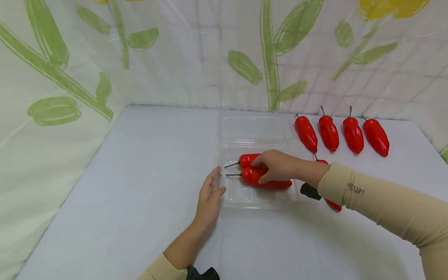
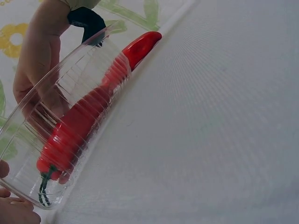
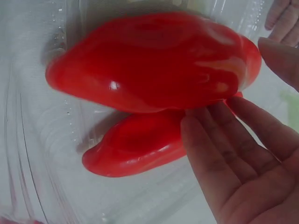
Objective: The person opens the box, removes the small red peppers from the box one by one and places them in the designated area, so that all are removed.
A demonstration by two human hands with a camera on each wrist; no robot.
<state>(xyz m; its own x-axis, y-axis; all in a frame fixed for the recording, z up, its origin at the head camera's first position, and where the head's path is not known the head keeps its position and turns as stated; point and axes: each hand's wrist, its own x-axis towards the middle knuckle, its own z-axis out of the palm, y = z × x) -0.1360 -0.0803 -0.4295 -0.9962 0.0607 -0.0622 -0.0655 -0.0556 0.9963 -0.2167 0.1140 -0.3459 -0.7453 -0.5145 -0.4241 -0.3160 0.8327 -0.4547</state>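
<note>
A clear plastic clamshell box (image 1: 248,201) lies with its lid folded back. Two red peppers (image 1: 268,183) are in its base side by side, their thin stems pointing left. My right hand (image 1: 278,166) reaches over from the right and holds the nearer pepper (image 3: 154,63), thumb at its stem end and fingers along its far side. The farther pepper (image 3: 135,144) lies beneath those fingers, partly covered. My left hand (image 1: 209,201) rests against the box's left wall with its fingers fairly straight; only some fingertips (image 2: 18,212) show in the left wrist view.
Several red peppers (image 1: 329,133) stand in a row at the back right. Another pepper (image 1: 333,205) lies right of the box, partly hidden by my right sleeve (image 1: 384,202). A flower-printed curtain (image 1: 186,51) rises behind the white table (image 1: 151,162).
</note>
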